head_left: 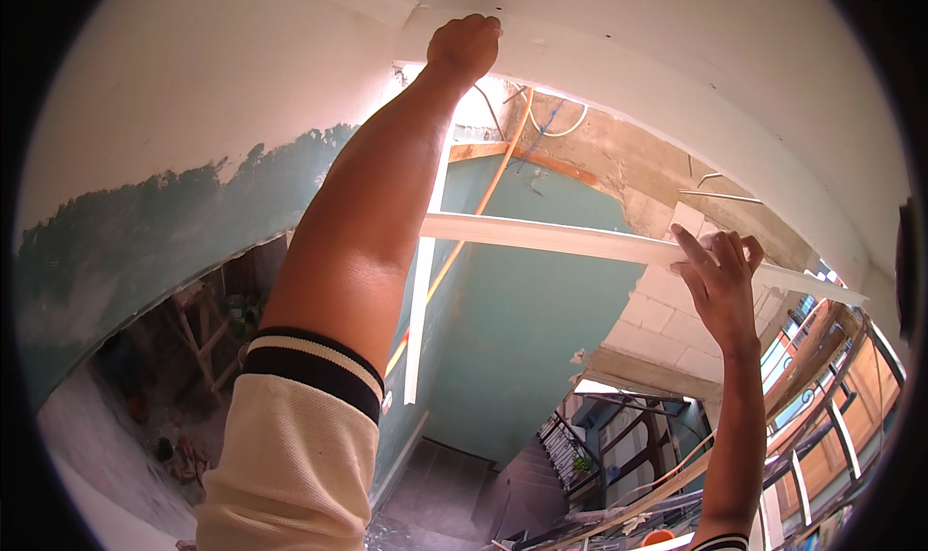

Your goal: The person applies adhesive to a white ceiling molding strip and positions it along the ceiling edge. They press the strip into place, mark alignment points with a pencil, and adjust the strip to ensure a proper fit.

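My left hand (466, 46), raised high with its fingers curled in, presses against the lower part of the white ceiling surface (570, 53). Whatever its fingers hold, if anything, is hidden. Further right and lower, my right hand (720, 271) grips a long white strip (561, 237), its thumb and forefinger on either side of it. That strip runs across the opening, from beside my left forearm to the far right. A second white strip (420, 324) hangs upright beside my left forearm, its upper part hidden behind the arm.
Below are a green wall (522, 309), an orange hose or pipe (503, 169) and dark stairs (536, 488). A curved metal railing (839, 425) stands at right. Bare block wall (667, 319) and loose cables show behind. At lower left is a dark space with wooden framing (201, 333).
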### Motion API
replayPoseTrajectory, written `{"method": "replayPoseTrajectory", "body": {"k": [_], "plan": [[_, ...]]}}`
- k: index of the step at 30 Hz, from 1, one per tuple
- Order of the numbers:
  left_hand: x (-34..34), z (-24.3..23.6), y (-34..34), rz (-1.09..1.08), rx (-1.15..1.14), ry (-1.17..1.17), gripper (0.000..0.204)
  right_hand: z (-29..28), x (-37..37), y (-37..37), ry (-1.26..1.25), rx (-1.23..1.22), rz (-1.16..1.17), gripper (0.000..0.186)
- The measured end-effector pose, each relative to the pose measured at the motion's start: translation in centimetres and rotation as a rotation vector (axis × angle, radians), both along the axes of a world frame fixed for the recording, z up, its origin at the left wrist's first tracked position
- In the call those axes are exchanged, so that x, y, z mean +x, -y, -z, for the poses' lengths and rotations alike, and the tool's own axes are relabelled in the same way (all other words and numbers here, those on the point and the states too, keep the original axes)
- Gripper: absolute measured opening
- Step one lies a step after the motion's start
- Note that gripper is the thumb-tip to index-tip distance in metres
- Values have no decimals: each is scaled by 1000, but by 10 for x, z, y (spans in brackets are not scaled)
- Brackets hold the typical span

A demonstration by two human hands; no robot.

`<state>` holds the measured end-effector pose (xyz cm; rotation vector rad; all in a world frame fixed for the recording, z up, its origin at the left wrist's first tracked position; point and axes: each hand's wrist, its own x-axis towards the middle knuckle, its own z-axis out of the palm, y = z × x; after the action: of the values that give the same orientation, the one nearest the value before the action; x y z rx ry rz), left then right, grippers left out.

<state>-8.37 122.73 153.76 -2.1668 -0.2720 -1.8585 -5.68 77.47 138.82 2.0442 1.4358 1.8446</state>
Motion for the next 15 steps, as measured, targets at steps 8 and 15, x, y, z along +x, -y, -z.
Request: {"method": "replayPoseTrajectory", "body": {"k": [8, 15], "plan": [[-2, -4, -6, 71, -99, -44, 24, 5, 4, 0, 5, -12, -8, 56], [-2, -8, 1, 40, -88, -58, 26, 15, 3, 3, 1, -8, 13, 56]]}}
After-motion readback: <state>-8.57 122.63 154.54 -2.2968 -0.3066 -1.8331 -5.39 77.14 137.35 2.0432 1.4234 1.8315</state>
